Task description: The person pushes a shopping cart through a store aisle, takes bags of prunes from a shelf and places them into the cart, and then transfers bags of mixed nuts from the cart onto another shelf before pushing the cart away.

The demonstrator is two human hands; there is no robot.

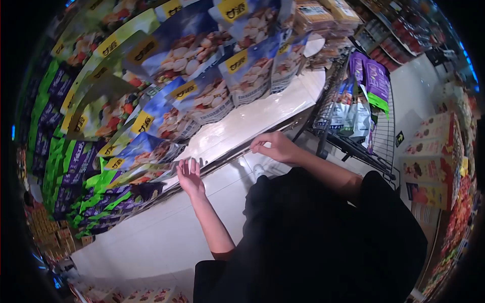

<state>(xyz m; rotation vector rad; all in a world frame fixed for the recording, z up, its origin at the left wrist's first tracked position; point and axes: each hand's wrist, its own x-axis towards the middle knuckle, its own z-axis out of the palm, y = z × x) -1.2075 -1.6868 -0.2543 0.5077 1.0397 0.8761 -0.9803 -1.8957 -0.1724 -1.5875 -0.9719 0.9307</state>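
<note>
While the left hand (190, 180) stands with fingers loosely spread beside the glossy white shelf (227, 130), the right hand (279, 147) is half curled near its front edge; whether the fingertips meet cannot be told. Blue bags (248, 73) stand on the shelf, just beyond both hands. A cart (348, 147) carrying purple bags (377, 80) stands on pale floor tiles (177, 217); stocked shelves (399, 44) line the background.

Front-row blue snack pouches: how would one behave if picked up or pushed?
The blue pouches look soft, probably floppy: their printed faces curve and bottom edges ripple. One might slide if pushed, as the pale shelf looks glossy.
</note>
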